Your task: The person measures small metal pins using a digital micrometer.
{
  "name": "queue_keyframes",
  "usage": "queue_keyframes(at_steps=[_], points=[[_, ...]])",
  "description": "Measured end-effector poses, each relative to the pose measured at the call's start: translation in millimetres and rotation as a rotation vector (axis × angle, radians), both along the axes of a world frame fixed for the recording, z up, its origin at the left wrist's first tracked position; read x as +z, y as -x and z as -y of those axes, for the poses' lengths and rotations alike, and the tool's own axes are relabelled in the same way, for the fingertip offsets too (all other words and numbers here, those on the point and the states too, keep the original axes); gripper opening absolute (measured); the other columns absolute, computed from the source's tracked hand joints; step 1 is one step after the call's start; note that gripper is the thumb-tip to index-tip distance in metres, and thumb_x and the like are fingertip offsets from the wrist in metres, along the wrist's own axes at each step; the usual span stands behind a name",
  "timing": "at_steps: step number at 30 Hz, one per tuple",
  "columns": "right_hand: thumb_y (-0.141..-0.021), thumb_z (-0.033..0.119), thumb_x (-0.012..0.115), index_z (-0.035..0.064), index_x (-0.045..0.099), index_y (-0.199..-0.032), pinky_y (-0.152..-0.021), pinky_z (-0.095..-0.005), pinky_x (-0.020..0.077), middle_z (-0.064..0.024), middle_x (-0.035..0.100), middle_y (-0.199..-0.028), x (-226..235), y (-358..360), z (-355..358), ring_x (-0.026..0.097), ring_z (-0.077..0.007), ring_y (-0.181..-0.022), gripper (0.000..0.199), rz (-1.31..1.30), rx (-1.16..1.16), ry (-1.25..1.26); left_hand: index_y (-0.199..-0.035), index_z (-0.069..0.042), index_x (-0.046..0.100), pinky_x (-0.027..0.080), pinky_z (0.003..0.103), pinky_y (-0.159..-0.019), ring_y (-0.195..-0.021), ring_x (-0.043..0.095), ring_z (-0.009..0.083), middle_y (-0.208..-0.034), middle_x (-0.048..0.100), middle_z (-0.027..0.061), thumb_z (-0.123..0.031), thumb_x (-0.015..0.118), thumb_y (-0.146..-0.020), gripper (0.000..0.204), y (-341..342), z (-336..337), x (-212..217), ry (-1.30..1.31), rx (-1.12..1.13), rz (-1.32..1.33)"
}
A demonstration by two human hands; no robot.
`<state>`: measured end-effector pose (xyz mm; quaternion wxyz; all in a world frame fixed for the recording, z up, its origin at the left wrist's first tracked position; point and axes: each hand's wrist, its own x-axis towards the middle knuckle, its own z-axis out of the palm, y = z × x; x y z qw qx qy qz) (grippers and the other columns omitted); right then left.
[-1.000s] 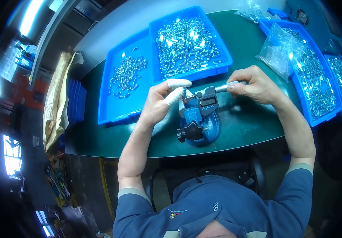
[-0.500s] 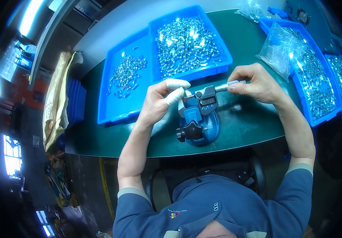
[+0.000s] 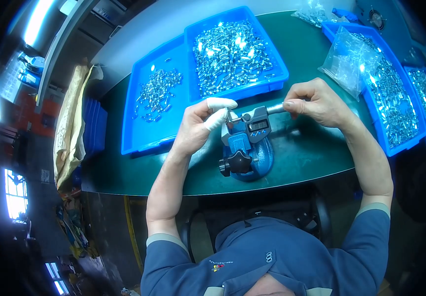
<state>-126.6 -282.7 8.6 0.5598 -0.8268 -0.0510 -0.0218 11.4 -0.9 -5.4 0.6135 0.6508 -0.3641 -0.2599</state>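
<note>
Left hand: the left hand [image 3: 193, 126], finger and thumb in white covers [image 3: 218, 118], is bent close at the measuring gap; whether a small part is pinched there cannot be told. Its pose matches half a second ago.
Right hand: the right hand [image 3: 316, 103] has finger and thumb drawn together on the outer end of the thimble [image 3: 275, 108]. Half a second ago the index finger stood more raised and the thimble's tip showed past the thumb; now the fingertips cover that end.
Micrometer: the micrometer [image 3: 258, 123] lies between the two hands, its gap at the left fingertips, its thimble reaching to the right ones.
Display: the display [image 3: 259, 127] shows different digits from the earlier frames, too blurred to read surely.
Stand: the blue stand [image 3: 265, 165] with its black knob [image 3: 239, 162] sits below and between the hands on the green table [image 3: 302, 158], in the same place as before.
Left tray: the left tray [image 3: 141, 138], beyond the left hand, holds a loose heap of metal parts [image 3: 158, 89], unchanged.
Middle tray: the middle tray [image 3: 247, 92], ahead of both hands, bears a fuller heap, also unchanged.
Right tray: the right tray [image 3: 401, 148], right of the right hand, has a clear bag [image 3: 344, 66] over its near side.
</note>
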Motion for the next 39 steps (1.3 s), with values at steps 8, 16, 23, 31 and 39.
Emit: queue_keyframes(at_steps=[8, 16, 23, 31, 39], points=[[-0.092, 0.031, 0.069, 0.0005, 0.072, -0.090, -0.061, -0.0255, 0.0445, -0.0051, 0.068, -0.073, 1.3, 0.9, -0.8, 0.060, -0.0111, -0.068, 0.030, 0.039, 0.012, 0.014, -0.117, -0.001, 0.068, 0.055, 0.028, -0.076, -0.084, 0.069, 0.0139, -0.093, 0.072, 0.0076, -0.018, 0.067, -0.096, 0.026, -0.3, -1.2, 1.1, 0.002, -0.017, 0.017], [-0.094, 0.030, 0.067, 0.0002, 0.072, -0.088, -0.061, -0.0254, 0.0447, -0.0046, 0.067, -0.072, -0.3, -1.7, -0.3, 0.060, -0.0108, -0.067, 0.031, -0.014, -0.001, -0.010, -0.118, -0.002, 0.068, 0.056, 0.028, -0.076, -0.084, 0.069, 0.0136, -0.094, 0.072, 0.0077, -0.017, 0.067, -0.096, 0.026, -1.9, -1.8, 0.4, 0.005, -0.019, 0.019], [-0.095, 0.030, 0.067, 0.0003, 0.072, -0.087, -0.061, -0.0255, 0.0449, -0.0044, 0.067, -0.072, -0.8, -0.5, -0.1, 0.061, -0.0108, -0.067, 0.031, -0.009, 0.002, 0.009, -0.118, -0.002, 0.068, 0.056, 0.029, -0.077, -0.085, 0.069, 0.0138, -0.095, 0.072, 0.0078, -0.021, 0.067, -0.097, 0.029, -0.4, -0.7, -0.8, -0.010, -0.006, 0.023], [-0.095, 0.031, 0.068, 0.0001, 0.072, -0.088, -0.061, -0.0255, 0.0444, -0.0039, 0.067, -0.072, -3.2, -1.5, -1.6, 0.060, -0.0103, -0.068, 0.031, -0.015, 0.019, -0.030, -0.120, -0.002, 0.067, 0.057, 0.031, -0.077, -0.085, 0.069, 0.0152, -0.097, 0.071, 0.0082, -0.028, 0.064, -0.098, 0.034, -0.5, 1.2, -6.2, -0.015, 0.021, -0.015], [-0.094, 0.031, 0.068, 0.0001, 0.072, -0.089, -0.062, -0.0261, 0.0444, -0.0038, 0.067, -0.073, 3.5, -1.1, 0.9, 0.060, -0.0105, -0.069, 0.032, -0.026, 0.005, -0.016, -0.121, -0.003, 0.067, 0.053, 0.029, -0.084, -0.092, 0.067, 0.0124, -0.100, 0.071, 0.0061, -0.023, 0.060, -0.101, 0.030, -6.2, 3.1, -5.5, -0.145, 0.007, 0.015]])
